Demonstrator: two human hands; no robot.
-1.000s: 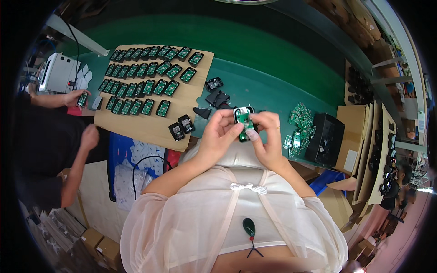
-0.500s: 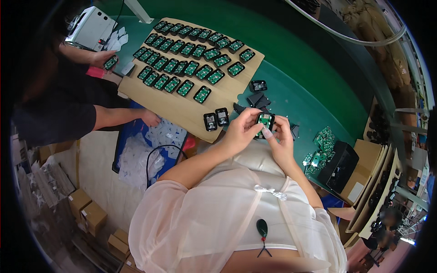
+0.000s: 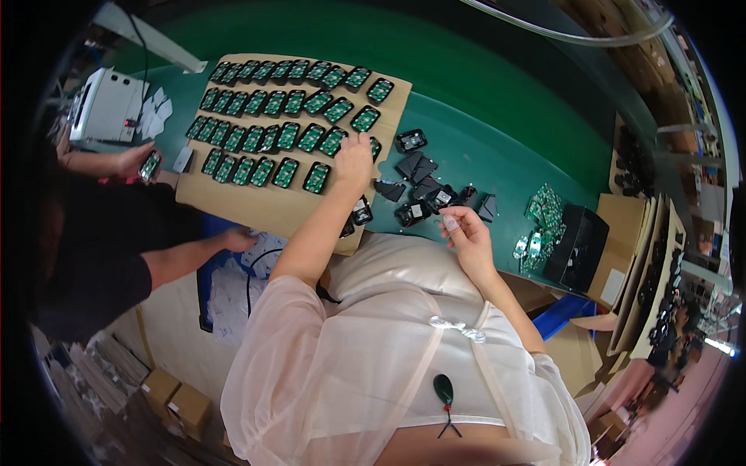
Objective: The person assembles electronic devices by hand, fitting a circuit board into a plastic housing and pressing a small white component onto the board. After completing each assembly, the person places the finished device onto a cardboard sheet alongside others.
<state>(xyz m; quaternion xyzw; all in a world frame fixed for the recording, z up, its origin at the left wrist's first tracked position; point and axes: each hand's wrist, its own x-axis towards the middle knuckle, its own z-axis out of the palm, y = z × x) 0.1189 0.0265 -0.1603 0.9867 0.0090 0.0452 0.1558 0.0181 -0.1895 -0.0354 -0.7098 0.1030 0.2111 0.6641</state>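
My left hand (image 3: 355, 161) reaches over the brown cardboard sheet (image 3: 233, 203), fingers bent around a black case with a green circuit board (image 3: 375, 147). That case sits at the right end of a row, partly hidden by the hand. Several similar board-filled cases (image 3: 316, 178) stand in rows on the sheet. My right hand (image 3: 468, 237) hovers at the near table edge, loosely curled, with thumb and forefinger slightly apart and nothing visible in it. Close beside it lie black housings (image 3: 412, 212) and black angular parts (image 3: 416, 167).
Loose green circuit boards (image 3: 545, 213) are heaped beside a black bin (image 3: 576, 247) at the right. Another person's hand (image 3: 140, 161) holds a case at the left, near a white machine (image 3: 107, 105). A blue crate with plastic bags (image 3: 233, 295) stands below the table.
My left hand has moved left and away from me with the case, from in front of my body onto the cardboard sheet. My right hand has let go of it. The view has shifted.
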